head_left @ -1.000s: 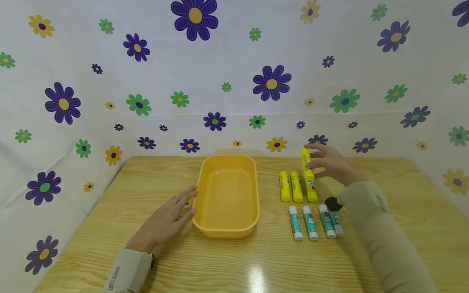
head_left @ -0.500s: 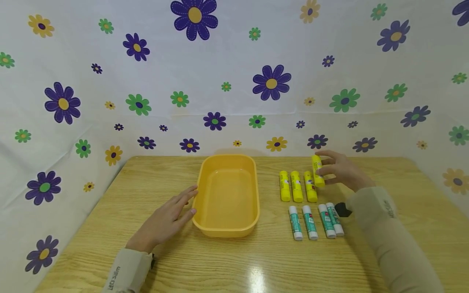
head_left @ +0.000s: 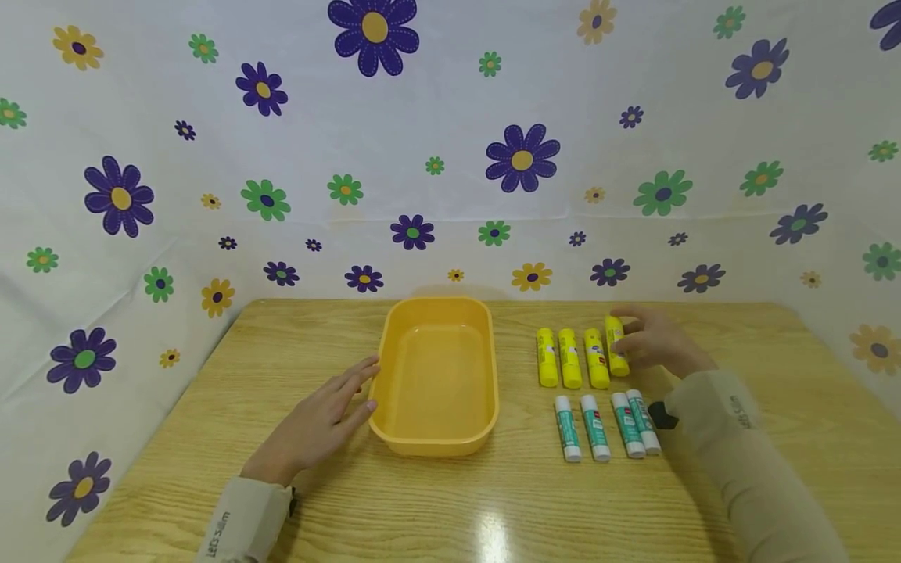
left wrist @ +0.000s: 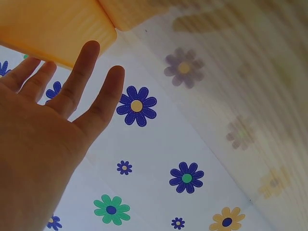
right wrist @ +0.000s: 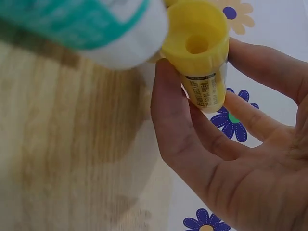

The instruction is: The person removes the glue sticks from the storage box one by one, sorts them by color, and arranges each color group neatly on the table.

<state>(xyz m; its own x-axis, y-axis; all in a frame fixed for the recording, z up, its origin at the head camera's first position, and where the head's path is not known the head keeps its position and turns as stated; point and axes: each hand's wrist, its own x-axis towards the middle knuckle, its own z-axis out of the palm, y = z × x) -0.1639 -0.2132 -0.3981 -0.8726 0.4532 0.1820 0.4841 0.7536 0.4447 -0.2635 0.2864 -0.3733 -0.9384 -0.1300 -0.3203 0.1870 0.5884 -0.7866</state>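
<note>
My right hand [head_left: 658, 341] pinches a yellow glue stick [head_left: 615, 346] between thumb and fingers, at the right end of a row of yellow glue sticks [head_left: 569, 359]. In the right wrist view the held glue stick [right wrist: 204, 57] shows its hollow round base toward the camera. My left hand [head_left: 313, 422] has its fingers spread, the tips touching the left rim of an orange plastic basin [head_left: 434, 448] with nothing in it. The left wrist view shows the same hand [left wrist: 53, 115] beside the basin's wall [left wrist: 57, 29].
Nearer the person lies a row of teal-and-white glue sticks [head_left: 594, 428], the two rightmost touching. One of these teal glue sticks [right wrist: 110, 29] looms close in the right wrist view. A flower-print cloth [head_left: 450, 141] hangs behind the wooden table [head_left: 394, 508].
My right hand has moved the yellow glue stick right and toward the person, from above the third yellow one to beside it. My left hand and the basin stay put.
</note>
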